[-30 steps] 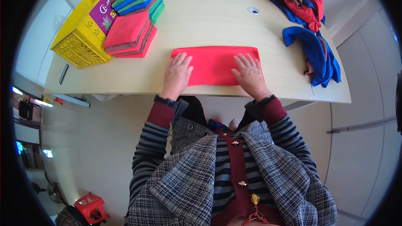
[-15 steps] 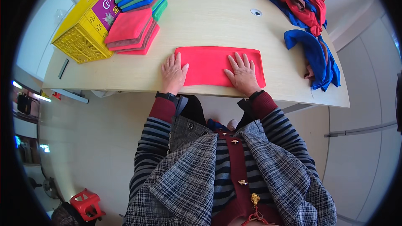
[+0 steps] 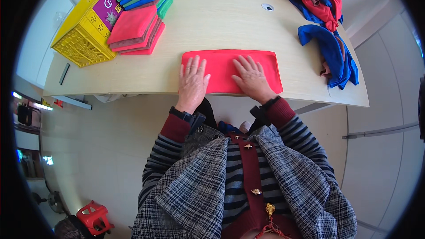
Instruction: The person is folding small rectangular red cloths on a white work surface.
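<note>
At far left I see a yellow plastic crate [image 3: 86, 46] beside stacked folded cloths [image 3: 133, 24]. The left hand [image 3: 193, 84] lies flat, fingers extended, grasping nothing, on the left end of the rectangular red cloth [image 3: 220, 73], located at the table's [image 3: 212, 17] near edge. The right hand [image 3: 254, 79], fingers spread and released, covers part of the cloth's right half. Rightmost, I note a crumpled blue cloth [image 3: 343, 68].

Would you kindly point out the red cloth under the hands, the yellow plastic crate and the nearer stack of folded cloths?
Red cloth [image 3: 220, 73], head view: bare middle.
Yellow plastic crate [image 3: 86, 47], head view: end wall.
Nearer stack of folded cloths [image 3: 133, 24], head view: topmost cloth.
</note>
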A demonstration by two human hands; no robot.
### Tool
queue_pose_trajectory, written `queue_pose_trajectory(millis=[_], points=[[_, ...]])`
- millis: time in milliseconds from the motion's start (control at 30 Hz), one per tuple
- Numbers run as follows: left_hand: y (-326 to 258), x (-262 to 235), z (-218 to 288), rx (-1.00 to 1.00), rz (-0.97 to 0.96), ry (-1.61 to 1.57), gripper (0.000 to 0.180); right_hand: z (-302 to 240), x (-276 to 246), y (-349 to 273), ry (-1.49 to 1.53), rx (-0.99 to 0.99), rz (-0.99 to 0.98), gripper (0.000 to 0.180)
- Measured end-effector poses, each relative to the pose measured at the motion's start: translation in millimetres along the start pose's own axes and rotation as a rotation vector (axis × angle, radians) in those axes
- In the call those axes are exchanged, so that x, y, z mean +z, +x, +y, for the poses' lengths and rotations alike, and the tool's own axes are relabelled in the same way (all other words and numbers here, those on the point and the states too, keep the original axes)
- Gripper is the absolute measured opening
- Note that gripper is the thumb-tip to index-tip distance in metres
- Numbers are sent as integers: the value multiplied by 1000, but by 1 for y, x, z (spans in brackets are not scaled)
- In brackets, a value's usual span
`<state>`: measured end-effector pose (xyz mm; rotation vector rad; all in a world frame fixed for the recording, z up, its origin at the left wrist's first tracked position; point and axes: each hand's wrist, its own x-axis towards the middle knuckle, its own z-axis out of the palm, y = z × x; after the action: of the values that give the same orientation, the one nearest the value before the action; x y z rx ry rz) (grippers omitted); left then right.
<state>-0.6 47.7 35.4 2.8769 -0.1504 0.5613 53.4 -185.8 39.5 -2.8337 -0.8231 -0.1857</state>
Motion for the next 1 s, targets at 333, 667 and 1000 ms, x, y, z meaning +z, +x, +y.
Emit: queue_pose_trajectory(millis=[333,667,1000], points=[[-1,14,-3,108,-51,-22,55,-2,18,24,-64,-95,56,61],[-6,-8,-34,-350,-12,-7,43,11,2,5,-71,111,32,60],[14,1,-50,-523,-121,-407,29,-32,21,4,-77,33,105,57]])
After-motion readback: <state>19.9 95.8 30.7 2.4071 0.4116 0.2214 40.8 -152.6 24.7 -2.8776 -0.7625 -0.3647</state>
